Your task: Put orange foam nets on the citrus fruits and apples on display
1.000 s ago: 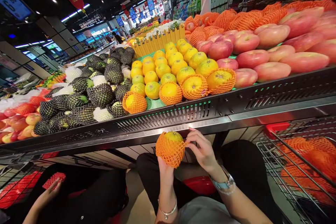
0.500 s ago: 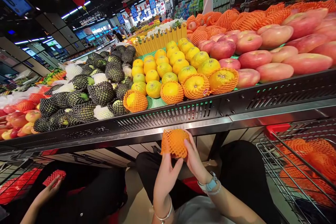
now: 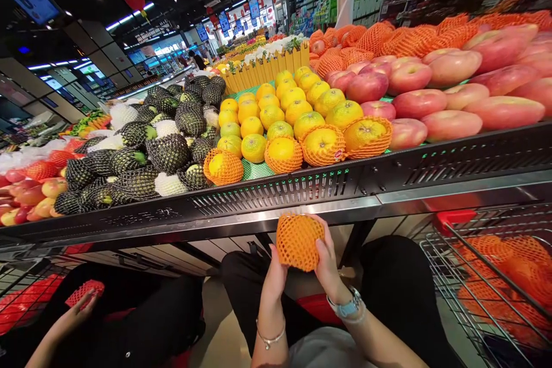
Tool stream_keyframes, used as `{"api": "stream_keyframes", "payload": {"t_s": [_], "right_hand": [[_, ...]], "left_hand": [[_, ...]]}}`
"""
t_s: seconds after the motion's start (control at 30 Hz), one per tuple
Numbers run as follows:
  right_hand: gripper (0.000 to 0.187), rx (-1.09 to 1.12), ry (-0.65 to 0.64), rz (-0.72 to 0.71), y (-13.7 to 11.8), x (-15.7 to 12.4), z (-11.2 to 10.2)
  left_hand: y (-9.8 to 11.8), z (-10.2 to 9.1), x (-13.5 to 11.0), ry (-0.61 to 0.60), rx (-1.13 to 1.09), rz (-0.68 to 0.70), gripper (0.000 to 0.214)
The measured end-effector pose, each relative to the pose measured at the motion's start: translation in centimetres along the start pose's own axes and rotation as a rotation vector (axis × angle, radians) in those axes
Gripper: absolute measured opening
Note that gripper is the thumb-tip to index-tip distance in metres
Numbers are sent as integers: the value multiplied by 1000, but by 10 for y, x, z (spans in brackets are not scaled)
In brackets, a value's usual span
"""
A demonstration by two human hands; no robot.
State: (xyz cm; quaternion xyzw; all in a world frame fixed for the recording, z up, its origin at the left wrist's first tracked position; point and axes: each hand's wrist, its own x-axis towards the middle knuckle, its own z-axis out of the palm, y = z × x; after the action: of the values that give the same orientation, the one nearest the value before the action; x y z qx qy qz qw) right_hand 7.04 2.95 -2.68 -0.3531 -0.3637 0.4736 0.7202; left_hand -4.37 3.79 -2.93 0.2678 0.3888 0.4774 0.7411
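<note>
I hold an orange wrapped in orange foam netting just below the metal front rail of the fruit display. My left hand cups its left underside with the fingers closed on it. My right hand grips its right side. Above on the shelf lie rows of bare oranges, with a front row of netted oranges.
Peaches fill the shelf's right part, dark netted fruit the left. A wire trolley with orange nets stands at right. At lower left another person's hand holds a red net.
The netting now covers the whole orange, whose yellow top showed a second ago. My hands have turned the fruit and shifted slightly right. The other person's hand has barely moved.
</note>
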Motion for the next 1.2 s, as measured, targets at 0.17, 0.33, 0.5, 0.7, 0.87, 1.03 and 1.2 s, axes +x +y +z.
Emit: {"api": "stream_keyframes", "payload": {"t_s": [0.17, 0.33, 0.5, 0.7, 0.87, 1.03, 1.2], "right_hand": [[34, -363, -227, -128, -6, 11, -15], [29, -282, -330, -51, -16, 20, -17], [33, -91, -351, 64, -20, 16, -6], [38, -81, 4, -109, -8, 4, 1], [59, -505, -466, -334, -8, 3, -4], [88, -762, -560, -381, -10, 12, -12], [96, -752, -494, -320, -7, 13, -17]], "left_hand": [[-7, -7, -2, -40, -88, -70, 64], [-12, -18, 1, -50, -165, -54, 58], [-14, -23, 2, -79, -102, -31, 68], [-3, 4, 3, 217, -170, 120, 59], [17, 19, -4, 344, -200, 152, 52], [20, 17, -6, 272, -202, 40, 46], [15, 17, -3, 223, -215, 12, 44]]}}
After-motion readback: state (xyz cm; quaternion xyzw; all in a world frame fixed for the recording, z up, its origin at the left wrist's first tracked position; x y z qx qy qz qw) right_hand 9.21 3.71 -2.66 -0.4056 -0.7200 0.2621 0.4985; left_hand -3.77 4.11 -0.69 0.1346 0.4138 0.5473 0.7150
